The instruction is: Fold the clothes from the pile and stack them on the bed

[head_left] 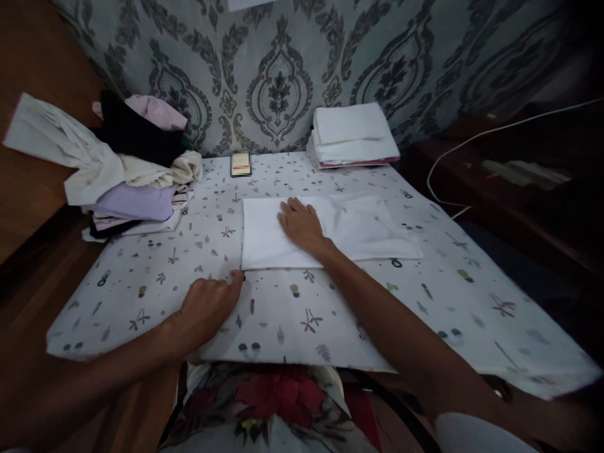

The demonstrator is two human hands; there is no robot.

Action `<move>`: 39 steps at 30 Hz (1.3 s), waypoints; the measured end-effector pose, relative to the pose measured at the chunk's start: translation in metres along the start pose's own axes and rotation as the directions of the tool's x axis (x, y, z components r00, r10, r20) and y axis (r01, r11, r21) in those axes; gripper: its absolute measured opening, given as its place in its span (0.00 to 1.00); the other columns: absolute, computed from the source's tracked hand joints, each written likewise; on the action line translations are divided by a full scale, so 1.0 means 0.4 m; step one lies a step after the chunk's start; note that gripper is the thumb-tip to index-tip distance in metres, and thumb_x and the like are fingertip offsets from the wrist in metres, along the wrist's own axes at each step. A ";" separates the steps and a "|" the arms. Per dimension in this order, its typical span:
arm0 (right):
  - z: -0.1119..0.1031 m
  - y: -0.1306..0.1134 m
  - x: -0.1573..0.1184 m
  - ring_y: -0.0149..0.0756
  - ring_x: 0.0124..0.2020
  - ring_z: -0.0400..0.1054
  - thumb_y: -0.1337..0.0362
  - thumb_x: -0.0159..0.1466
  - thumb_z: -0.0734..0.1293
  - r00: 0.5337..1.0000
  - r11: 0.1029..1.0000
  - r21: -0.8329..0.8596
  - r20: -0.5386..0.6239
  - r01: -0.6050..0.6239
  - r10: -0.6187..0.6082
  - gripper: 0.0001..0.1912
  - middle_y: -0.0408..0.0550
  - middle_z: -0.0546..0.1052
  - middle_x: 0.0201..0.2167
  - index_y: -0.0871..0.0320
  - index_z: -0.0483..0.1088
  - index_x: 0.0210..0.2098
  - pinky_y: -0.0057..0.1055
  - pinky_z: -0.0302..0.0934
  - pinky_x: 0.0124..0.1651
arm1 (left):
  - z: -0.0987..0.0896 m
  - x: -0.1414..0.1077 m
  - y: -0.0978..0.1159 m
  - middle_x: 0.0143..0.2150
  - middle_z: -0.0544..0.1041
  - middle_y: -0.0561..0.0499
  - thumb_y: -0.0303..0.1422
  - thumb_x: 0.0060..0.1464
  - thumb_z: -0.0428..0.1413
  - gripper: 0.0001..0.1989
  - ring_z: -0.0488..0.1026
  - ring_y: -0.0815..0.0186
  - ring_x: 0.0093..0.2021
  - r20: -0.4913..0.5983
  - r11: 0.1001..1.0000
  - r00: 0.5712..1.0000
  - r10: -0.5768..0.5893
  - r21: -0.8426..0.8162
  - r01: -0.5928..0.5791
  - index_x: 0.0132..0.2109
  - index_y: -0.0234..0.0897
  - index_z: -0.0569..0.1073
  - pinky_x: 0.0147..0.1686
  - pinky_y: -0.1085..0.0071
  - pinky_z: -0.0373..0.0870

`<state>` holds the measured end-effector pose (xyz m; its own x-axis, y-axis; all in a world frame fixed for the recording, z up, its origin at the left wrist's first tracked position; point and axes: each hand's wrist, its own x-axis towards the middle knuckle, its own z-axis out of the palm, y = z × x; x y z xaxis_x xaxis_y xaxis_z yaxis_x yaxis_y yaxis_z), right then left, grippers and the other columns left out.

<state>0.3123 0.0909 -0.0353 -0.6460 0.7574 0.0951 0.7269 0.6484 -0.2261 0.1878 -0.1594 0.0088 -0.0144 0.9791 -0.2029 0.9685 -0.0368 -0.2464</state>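
A folded white cloth point(363, 229) lies lengthwise across the middle of the table, smooth at its left end and wrinkled toward the right. My right hand point(301, 224) rests flat on top of it, palm down, fingers a little apart. At the cloth's near left corner is my left hand point(210, 308), its fingers curled and its thumb and index finger closed at that corner. How much fabric is between those fingertips is hidden.
A printed sheet point(278, 314) covers the table. Rumpled clothes point(134, 189) are heaped at the left, and a stack of folded white cloths point(352, 135) stands at the back right. A small box point(241, 165) lies near the wall. A white cable point(434, 167) hangs at right.
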 end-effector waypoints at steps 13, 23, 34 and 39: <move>-0.113 -0.006 -0.086 0.45 0.60 0.64 0.64 0.71 0.54 0.993 0.992 0.124 -0.112 -0.005 0.019 0.21 0.60 0.71 0.58 0.63 0.68 0.58 0.39 0.58 0.61 | -0.039 0.270 -0.220 0.36 0.78 0.51 0.37 0.60 0.47 0.10 0.73 0.62 0.34 -0.284 0.788 0.928 -0.240 -0.615 0.016 0.43 0.41 0.71 0.35 0.68 0.65; -0.099 -0.021 -0.313 0.41 0.42 0.68 0.63 0.67 0.67 0.919 0.919 0.045 -0.064 0.391 -0.388 0.08 0.52 0.74 0.41 0.59 0.72 0.44 0.34 0.64 0.41 | -0.018 0.485 -0.241 0.33 0.75 0.51 0.34 0.55 0.55 0.11 0.74 0.61 0.36 -0.039 0.467 0.893 -0.449 -0.862 0.197 0.46 0.38 0.68 0.35 0.69 0.67; -0.098 -0.056 -0.308 0.44 0.45 0.65 0.54 0.66 0.68 0.931 0.931 -0.042 -0.027 0.364 -0.365 0.19 0.54 0.73 0.46 0.61 0.70 0.50 0.40 0.63 0.48 | -0.021 0.535 -0.239 0.18 0.69 0.57 0.35 0.54 0.59 0.09 0.64 0.70 0.16 0.230 0.145 0.866 -0.444 -0.935 0.323 0.34 0.37 0.67 0.18 0.75 0.54; -0.083 -0.148 -0.283 0.48 0.46 0.66 0.54 0.67 0.66 0.920 0.914 -0.115 -0.010 0.389 -0.393 0.18 0.57 0.74 0.44 0.63 0.69 0.49 0.43 0.65 0.45 | -0.035 0.546 -0.239 0.15 0.68 0.55 0.35 0.45 0.64 0.14 0.61 0.72 0.14 0.266 0.070 0.877 -0.400 -0.945 0.319 0.24 0.35 0.67 0.16 0.76 0.47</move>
<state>0.3501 -0.0306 -0.0005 -0.8773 0.4426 0.1855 0.4399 0.8962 -0.0578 0.0955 0.0609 0.0011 -0.4662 0.8203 -0.3313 0.2985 0.4984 0.8139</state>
